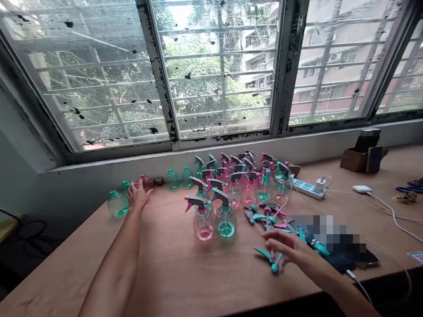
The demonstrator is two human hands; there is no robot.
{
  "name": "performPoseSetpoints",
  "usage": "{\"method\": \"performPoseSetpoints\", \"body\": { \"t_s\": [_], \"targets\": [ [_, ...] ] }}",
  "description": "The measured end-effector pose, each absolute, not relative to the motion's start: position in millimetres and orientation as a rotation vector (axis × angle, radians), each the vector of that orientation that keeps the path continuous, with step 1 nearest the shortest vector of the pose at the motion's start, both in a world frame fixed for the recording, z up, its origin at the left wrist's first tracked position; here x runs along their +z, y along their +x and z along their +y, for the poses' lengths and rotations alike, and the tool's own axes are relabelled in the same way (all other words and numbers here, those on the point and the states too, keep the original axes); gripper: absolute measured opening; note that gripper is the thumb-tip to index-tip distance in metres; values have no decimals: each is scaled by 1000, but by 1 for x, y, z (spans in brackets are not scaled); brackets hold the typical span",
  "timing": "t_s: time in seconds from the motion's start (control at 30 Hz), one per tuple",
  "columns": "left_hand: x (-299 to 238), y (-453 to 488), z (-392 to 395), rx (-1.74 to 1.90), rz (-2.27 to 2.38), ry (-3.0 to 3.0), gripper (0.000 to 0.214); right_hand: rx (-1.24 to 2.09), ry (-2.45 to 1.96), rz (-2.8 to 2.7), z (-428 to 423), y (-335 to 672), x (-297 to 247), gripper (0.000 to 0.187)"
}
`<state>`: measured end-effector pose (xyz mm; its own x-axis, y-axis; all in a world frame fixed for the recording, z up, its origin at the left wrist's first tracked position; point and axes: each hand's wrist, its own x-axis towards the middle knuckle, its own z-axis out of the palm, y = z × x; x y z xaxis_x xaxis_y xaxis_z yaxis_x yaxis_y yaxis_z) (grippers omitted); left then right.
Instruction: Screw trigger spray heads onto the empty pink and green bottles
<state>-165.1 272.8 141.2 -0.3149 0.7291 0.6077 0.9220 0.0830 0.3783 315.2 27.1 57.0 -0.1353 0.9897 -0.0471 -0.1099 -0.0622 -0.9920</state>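
Note:
My left hand [139,196] is at the back left of the table, thumb and fingers apart, in front of a pink bottle [149,182] that it partly hides. I cannot tell whether it touches this bottle. Green bottles without spray heads [118,205] stand just left of the hand. Low over the table at the right, my right hand [286,248] has its fingers closed on a teal trigger spray head [273,267]. Beyond it lies a pile of loose teal and pink spray heads [267,215].
Several pink and green spray bottles [226,222] with heads fitted stand mid-table. Two open green bottles [172,179] are by the wall. A power strip [309,188], white cables, a phone and a cardboard box [353,159] lie to the right. Barred windows rise behind.

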Motion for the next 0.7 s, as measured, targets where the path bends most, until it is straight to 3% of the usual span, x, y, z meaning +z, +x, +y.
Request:
{"method": "performPoseSetpoints", "body": {
  "t_s": [0.2, 0.37, 0.5, 0.7],
  "targets": [
    [133, -163, 289, -1050, -2044, -1753, 34, 864, -1317, -941, 24, 386, 48, 45],
    [100, -150, 274, -1167, -1997, -1773, 45, 601, -1441, -1277, 40, 394, 55, 40],
    [78, -139, 218, -1255, -2011, -1826, 77, 306, -1673, -1799, 81, 397, 52, 39],
    [67, -119, 96, -1300, -2109, -2063, 60, 369, -1805, -2095, 167, 420, 51, 36]
  ]
}}
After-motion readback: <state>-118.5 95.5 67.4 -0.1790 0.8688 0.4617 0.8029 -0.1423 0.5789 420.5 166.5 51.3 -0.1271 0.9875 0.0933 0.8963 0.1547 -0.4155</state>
